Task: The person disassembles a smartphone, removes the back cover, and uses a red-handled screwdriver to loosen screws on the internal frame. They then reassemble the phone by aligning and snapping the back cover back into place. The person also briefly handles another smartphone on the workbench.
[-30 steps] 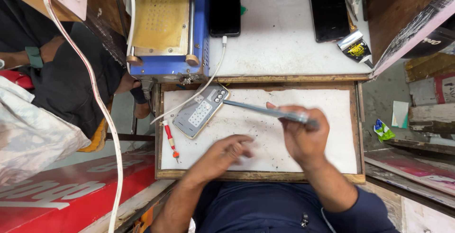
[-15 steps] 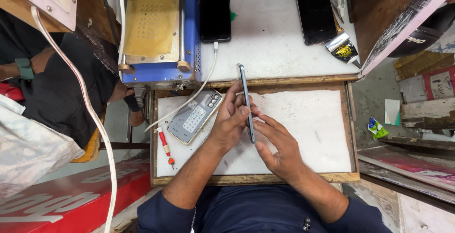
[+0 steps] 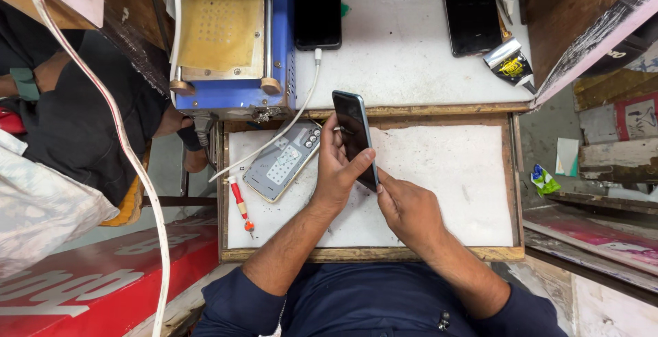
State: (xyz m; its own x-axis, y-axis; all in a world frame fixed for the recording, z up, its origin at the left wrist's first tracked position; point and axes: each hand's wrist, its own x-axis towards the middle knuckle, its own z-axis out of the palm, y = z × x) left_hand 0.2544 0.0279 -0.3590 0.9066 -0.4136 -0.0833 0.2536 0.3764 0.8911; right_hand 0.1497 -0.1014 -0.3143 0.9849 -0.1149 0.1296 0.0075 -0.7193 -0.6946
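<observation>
Both hands grip a slim dark glass-faced smartphone (image 3: 356,135): left hand (image 3: 336,169) wraps its edges, right hand (image 3: 404,207) pinches the lower end. It looks light, rigid, slippery and fragile, best held by its edges.

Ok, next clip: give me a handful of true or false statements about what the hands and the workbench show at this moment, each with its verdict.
1. Both hands are on the dark phone. True: the left hand wraps its side and the right hand touches its lower end.
2. The red-handled screwdriver is in the right hand. False: it lies on the white tray, left of both hands.
3. A phone back cover lies flat on the tray, left of the left hand. True.
4. The white cable is plugged into the held phone. False: it runs past the back cover and is apart from the held phone.
5. Two more dark phones lie on the upper table. True; the other is further right.
</observation>
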